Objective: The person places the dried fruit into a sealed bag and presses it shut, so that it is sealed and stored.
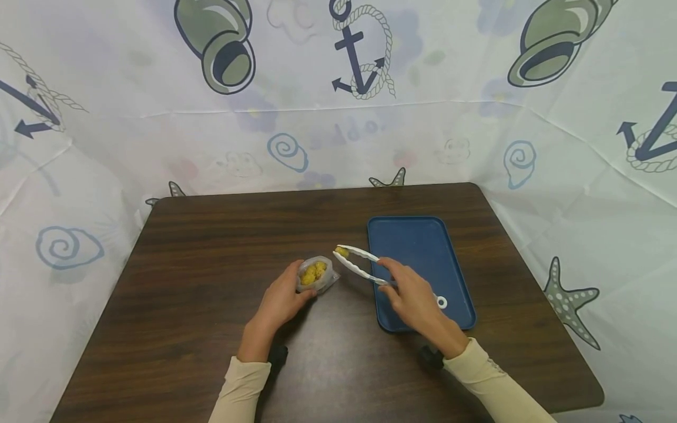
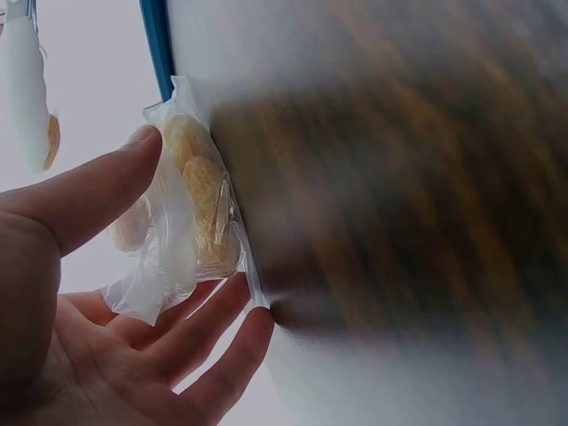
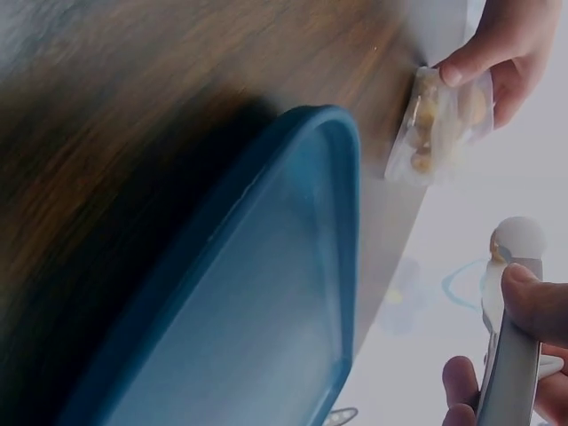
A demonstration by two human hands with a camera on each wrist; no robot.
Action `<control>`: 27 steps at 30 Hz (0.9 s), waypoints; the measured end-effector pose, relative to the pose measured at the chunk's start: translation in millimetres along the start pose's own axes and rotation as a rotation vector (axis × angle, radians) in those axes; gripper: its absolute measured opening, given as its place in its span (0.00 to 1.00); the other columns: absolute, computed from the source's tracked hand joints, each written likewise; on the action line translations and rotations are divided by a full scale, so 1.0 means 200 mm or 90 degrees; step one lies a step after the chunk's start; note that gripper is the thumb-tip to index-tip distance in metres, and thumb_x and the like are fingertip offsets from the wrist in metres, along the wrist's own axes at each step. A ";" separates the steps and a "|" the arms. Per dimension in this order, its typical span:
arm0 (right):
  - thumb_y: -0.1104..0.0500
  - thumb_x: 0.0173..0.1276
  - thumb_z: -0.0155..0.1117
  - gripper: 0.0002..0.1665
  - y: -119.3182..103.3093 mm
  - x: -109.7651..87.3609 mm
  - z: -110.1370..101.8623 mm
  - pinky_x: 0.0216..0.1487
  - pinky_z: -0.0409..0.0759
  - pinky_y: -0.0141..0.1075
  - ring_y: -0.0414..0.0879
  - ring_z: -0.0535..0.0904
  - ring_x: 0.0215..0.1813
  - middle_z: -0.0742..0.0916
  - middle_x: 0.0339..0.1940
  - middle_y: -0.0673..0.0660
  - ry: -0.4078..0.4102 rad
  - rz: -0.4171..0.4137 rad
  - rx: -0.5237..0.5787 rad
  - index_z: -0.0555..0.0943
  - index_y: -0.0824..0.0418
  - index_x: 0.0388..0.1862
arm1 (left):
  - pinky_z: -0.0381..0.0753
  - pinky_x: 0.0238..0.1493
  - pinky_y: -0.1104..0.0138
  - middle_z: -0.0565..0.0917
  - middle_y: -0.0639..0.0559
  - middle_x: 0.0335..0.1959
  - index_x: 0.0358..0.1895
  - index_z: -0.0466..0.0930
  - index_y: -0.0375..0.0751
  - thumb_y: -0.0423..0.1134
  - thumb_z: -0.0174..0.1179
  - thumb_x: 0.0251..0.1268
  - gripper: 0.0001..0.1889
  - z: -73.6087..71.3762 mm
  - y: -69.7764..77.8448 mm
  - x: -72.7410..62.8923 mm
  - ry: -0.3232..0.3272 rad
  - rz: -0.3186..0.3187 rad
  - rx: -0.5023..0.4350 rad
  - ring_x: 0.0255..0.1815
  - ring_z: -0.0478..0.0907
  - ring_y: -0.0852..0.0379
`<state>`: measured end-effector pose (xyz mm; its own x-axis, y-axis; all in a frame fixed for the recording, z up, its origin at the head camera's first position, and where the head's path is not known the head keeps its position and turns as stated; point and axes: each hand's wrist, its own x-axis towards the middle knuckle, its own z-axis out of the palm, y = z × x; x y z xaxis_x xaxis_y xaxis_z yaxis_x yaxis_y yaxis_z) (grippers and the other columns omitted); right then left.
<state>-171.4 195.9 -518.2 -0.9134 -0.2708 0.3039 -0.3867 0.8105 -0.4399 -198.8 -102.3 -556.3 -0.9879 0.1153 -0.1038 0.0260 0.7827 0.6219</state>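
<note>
A clear plastic bag (image 1: pixel 330 277) of yellow lumpy pieces (image 1: pixel 313 272) stands on the table with its mouth open. My left hand (image 1: pixel 277 298) holds it from the left side, thumb and fingers around it, as the left wrist view (image 2: pixel 160 240) also shows. My right hand (image 1: pixel 415 296) grips white-tipped tongs (image 1: pixel 361 271) over the tray's left edge. Between the tong tips sits one yellow piece (image 1: pixel 342 251), a little right of the bag and apart from it. What exactly the yellow pieces are cannot be told.
A blue rectangular tray (image 1: pixel 409 235) lies under my right hand, right of the bag. A white ring (image 1: pixel 441 302), apparently the tongs' end, shows beyond the hand. The dark wooden table (image 1: pixel 222 235) is bordered by a printed white cloth (image 1: pixel 317 135).
</note>
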 end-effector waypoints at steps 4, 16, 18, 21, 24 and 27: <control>0.58 0.66 0.76 0.32 -0.02 0.00 0.01 0.34 0.73 0.38 0.41 0.74 0.34 0.82 0.32 0.47 -0.002 -0.011 -0.005 0.77 0.50 0.68 | 0.73 0.66 0.41 0.73 0.38 0.73 0.79 0.58 0.41 0.46 0.71 0.66 0.43 0.00 0.00 0.00 0.000 -0.006 -0.003 0.68 0.75 0.39; 0.57 0.64 0.78 0.33 -0.05 0.01 0.02 0.35 0.75 0.39 0.42 0.76 0.35 0.84 0.34 0.48 0.009 -0.052 -0.021 0.77 0.50 0.68 | 0.74 0.66 0.41 0.74 0.39 0.72 0.79 0.59 0.42 0.46 0.72 0.66 0.42 0.00 0.01 -0.01 0.001 -0.012 -0.006 0.68 0.76 0.39; 0.57 0.64 0.77 0.34 -0.06 0.02 0.02 0.35 0.76 0.40 0.42 0.77 0.36 0.86 0.37 0.50 0.009 -0.060 -0.027 0.77 0.50 0.68 | 0.74 0.66 0.42 0.74 0.39 0.72 0.79 0.59 0.42 0.46 0.72 0.66 0.42 -0.01 0.01 -0.01 0.001 -0.012 -0.006 0.67 0.76 0.39; 0.57 0.65 0.77 0.34 -0.07 0.02 0.03 0.36 0.76 0.41 0.43 0.77 0.37 0.88 0.42 0.54 0.005 -0.069 -0.025 0.76 0.52 0.68 | 0.74 0.66 0.41 0.75 0.40 0.72 0.79 0.59 0.43 0.46 0.72 0.66 0.42 -0.01 0.01 -0.01 0.001 -0.014 -0.005 0.67 0.76 0.39; 0.57 0.64 0.77 0.34 -0.07 0.03 0.03 0.37 0.77 0.41 0.44 0.78 0.38 0.89 0.46 0.55 0.005 -0.080 -0.024 0.77 0.53 0.68 | 0.74 0.66 0.41 0.75 0.40 0.72 0.79 0.59 0.43 0.46 0.72 0.66 0.42 0.00 0.01 -0.01 0.000 -0.020 -0.008 0.67 0.76 0.39; 0.57 0.64 0.78 0.34 -0.08 0.03 0.04 0.38 0.78 0.42 0.44 0.79 0.39 0.89 0.48 0.53 0.007 -0.092 -0.023 0.77 0.53 0.68 | 0.74 0.66 0.41 0.75 0.40 0.71 0.78 0.59 0.43 0.45 0.72 0.66 0.42 0.00 0.01 -0.01 0.000 -0.022 -0.010 0.67 0.76 0.39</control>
<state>-172.4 176.5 -515.9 -0.8474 -0.3797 0.3712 -0.5083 0.7822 -0.3603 -196.9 -101.1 -553.7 -0.9882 0.0881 -0.1254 -0.0108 0.7764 0.6302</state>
